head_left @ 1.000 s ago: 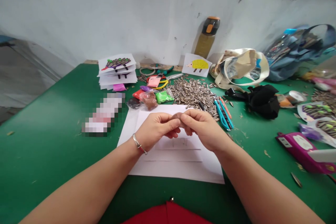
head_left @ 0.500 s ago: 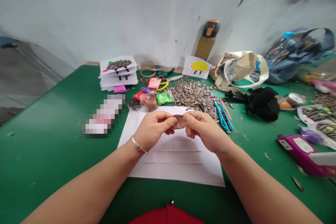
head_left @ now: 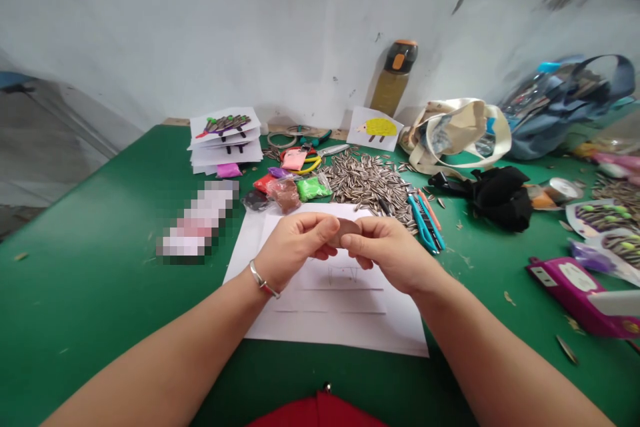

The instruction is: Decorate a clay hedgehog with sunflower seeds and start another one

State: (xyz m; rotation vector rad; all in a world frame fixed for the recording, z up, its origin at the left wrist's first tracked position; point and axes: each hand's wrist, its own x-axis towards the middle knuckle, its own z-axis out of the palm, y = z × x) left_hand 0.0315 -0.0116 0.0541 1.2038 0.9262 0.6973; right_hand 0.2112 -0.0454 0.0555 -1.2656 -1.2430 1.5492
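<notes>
A flattened piece of brown modelling clay (head_left: pixel 344 232) is pinched between my two hands above the paper. My left hand (head_left: pixel 300 240), with a silver bracelet at the wrist, grips its left side between thumb and fingers. On the other side my right hand (head_left: pixel 387 247) has its thumb pressed on the clay's face and its fingers behind. Below lie white paper sheets (head_left: pixel 330 327), stacked, the top one bearing thin pencil lines. Just beyond the hands sit small bags of clay: brown (head_left: pixel 285 195), green (head_left: pixel 314 187) and others.
A heap of striped sunflower seeds (head_left: pixel 367 177) lies behind the paper, with a blue cutter (head_left: pixel 424 223) at its right. Scissors (head_left: pixel 334 149), a picture card (head_left: pixel 375 128) and a bottle (head_left: pixel 395 80) stand or lie farther back. Finished cards (head_left: pixel 227 153) are stacked left; a purple device (head_left: pixel 580 293) is right.
The clay has been turned so more of its flat face shows. My right thumb has shifted down and left across it; the left hand has barely moved.
</notes>
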